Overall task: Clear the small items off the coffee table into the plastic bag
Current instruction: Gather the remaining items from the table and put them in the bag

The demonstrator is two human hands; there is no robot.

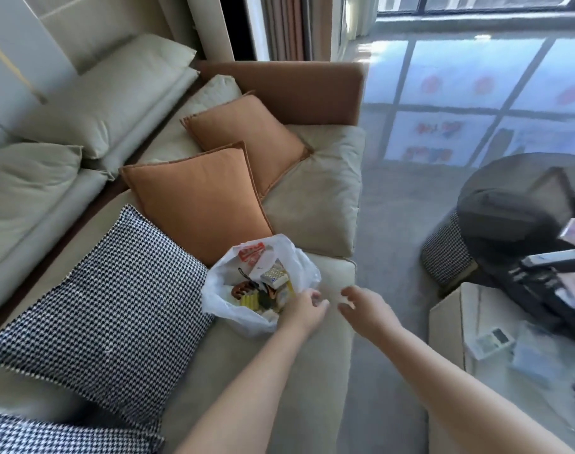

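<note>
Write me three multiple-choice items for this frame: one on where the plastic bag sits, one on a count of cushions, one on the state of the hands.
1. Where is the plastic bag?
A. On the sofa seat, beside the houndstooth cushion
B. On the floor by the window
C. On the coffee table

2. How many orange cushions lie on the sofa?
A. One
B. Two
C. Four

3. What are the hands doing?
A. Both carry a remote
B. Left hand at the bag's rim, right hand beside it holding nothing
C. Both rest on the table

Answers:
1 A: the bag stands open on the beige seat, against the checked cushion.
2 B: one orange cushion overlaps another.
3 B: the left fingers are at the bag's edge; the right fingers are loosely spread over the seat.
</note>
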